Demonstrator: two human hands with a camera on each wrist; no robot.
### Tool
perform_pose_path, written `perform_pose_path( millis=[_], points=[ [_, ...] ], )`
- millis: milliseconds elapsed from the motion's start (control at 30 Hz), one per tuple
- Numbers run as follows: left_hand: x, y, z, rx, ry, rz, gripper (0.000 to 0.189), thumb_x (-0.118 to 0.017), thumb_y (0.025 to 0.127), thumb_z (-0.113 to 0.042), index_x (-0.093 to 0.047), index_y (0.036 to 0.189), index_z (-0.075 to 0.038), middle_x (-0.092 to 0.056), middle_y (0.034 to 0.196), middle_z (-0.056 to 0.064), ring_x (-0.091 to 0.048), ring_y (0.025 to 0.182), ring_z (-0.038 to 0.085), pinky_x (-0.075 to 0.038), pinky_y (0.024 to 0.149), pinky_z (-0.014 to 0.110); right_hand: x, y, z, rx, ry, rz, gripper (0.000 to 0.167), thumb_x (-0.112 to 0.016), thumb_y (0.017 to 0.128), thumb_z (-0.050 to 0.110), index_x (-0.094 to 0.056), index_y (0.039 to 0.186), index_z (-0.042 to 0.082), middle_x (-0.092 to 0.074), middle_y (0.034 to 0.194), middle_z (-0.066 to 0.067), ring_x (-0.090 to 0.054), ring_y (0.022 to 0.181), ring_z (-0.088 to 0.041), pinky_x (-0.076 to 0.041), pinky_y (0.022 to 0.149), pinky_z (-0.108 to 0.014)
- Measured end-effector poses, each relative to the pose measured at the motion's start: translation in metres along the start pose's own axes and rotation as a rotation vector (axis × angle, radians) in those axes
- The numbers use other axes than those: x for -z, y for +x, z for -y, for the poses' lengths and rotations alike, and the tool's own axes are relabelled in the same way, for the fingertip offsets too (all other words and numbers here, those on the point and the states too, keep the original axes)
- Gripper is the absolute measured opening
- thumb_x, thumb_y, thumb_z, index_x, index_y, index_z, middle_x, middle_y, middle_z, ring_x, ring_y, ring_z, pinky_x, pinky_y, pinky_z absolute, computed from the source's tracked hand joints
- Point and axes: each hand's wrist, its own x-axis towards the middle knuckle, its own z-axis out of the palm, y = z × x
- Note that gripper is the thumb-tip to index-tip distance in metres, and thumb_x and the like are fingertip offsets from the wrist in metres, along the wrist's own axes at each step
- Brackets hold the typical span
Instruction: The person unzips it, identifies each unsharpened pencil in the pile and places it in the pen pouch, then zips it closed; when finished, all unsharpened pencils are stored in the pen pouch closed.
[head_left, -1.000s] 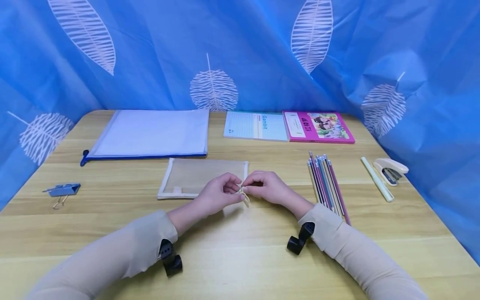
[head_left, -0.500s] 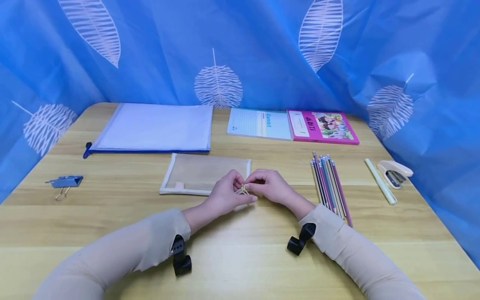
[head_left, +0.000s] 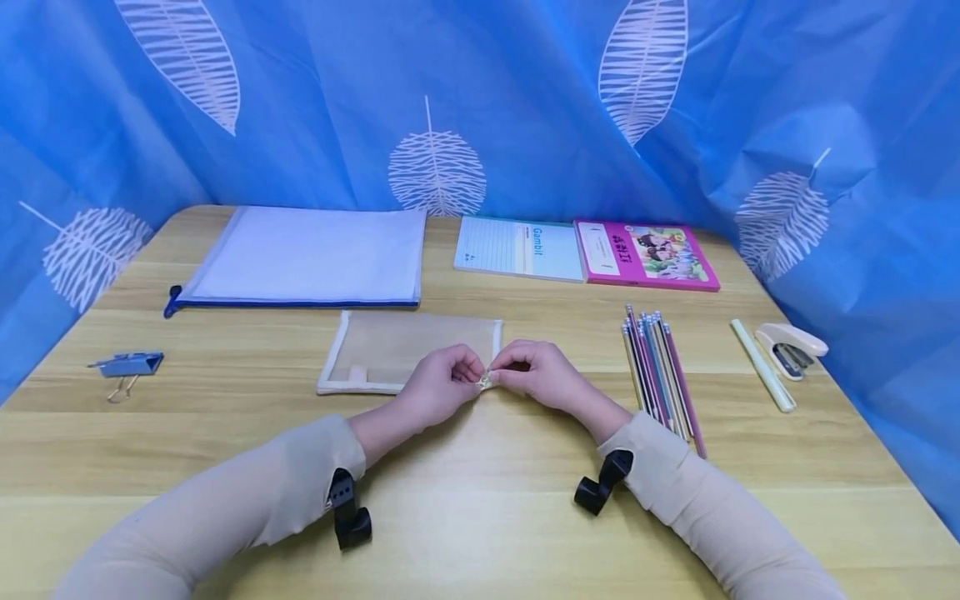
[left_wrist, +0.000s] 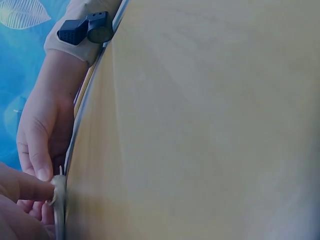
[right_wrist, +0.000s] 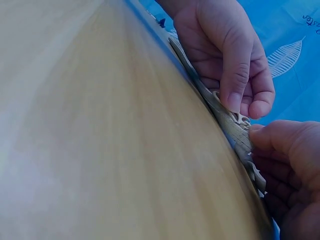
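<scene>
At the near right corner of the mesh pouch (head_left: 386,343), which lies on the table (head_left: 480,517) in front of the person, the left hand (head_left: 435,385) and the right hand (head_left: 546,375) meet over a thin, pale cord (right_wrist: 243,120). Each pinches narrowly, thumb against finger; how much of the pouch is caught along with the cord I cannot tell, since the fingertips hide it. That looks like the weak point: so slender a cord could slip from either pinch, and with the fingertips this crowded, one thumb may well push aside a loop the other secures. A hard pull would probably drag the light pouch askew, or tighten any tangle into a stubborn knot. The loose pencils (head_left: 662,375) lie just beside the right sleeve (head_left: 701,500), so a swinging forearm could roll some away
</scene>
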Motion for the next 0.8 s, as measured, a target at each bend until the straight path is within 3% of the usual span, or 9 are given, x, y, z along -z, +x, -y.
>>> perform_pose_path(
  millis=[267, 467, 633, 800],
  points=[
    [0.009, 0.006, -0.004, 0.033, 0.150, 0.137, 0.010, -0.065, 0.080, 0.003, -0.061, 0.084, -0.005, -0.058, 0.076, 0.004, -0.053, 0.071, 0.014, -0.044, 0.064, 0.023, -0.002, 0.001, 0.002, -0.009, -0.017, -0.004, 0.005, -0.069, 0.082, 0.013, -0.072, 0.085, 0.012, -0.066, 0.090, 0.000, -0.055, 0.080, -0.014, -0.045, 0.069, -0.026],
    [0.020, 0.005, -0.004, 0.093, 0.082, 0.225, 0.004, -0.063, 0.082, 0.001, -0.063, 0.083, -0.003, -0.055, 0.069, 0.003, -0.048, 0.060, 0.014, -0.043, 0.050, 0.023, -0.002, -0.001, 0.009, -0.009, -0.023, -0.032, 0.005, -0.068, 0.080, 0.009, -0.071, 0.083, 0.008, -0.066, 0.088, -0.003, -0.054, 0.077, -0.012, -0.045, 0.067, -0.024],
    [0.034, 0.001, 0.005, 0.108, 0.038, 0.276, 0.005, -0.062, 0.080, 0.003, -0.065, 0.084, 0.000, -0.056, 0.068, 0.003, -0.047, 0.058, 0.013, -0.043, 0.051, 0.023, -0.005, -0.001, 0.003, -0.015, -0.024, -0.027, 0.004, -0.068, 0.081, 0.010, -0.070, 0.083, 0.009, -0.064, 0.087, -0.003, -0.053, 0.072, -0.012, -0.045, 0.064, -0.025],
    [0.053, -0.006, 0.014, 0.130, 0.071, 0.278, 0.006, -0.065, 0.079, 0.001, -0.069, 0.083, -0.001, -0.060, 0.069, 0.001, -0.048, 0.061, 0.013, -0.043, 0.054, 0.025, -0.004, 0.000, 0.004, -0.034, -0.036, -0.009, 0.003, -0.065, 0.082, 0.011, -0.067, 0.084, 0.009, -0.059, 0.080, -0.002, -0.050, 0.067, -0.012, -0.044, 0.061, -0.025]
  ],
)
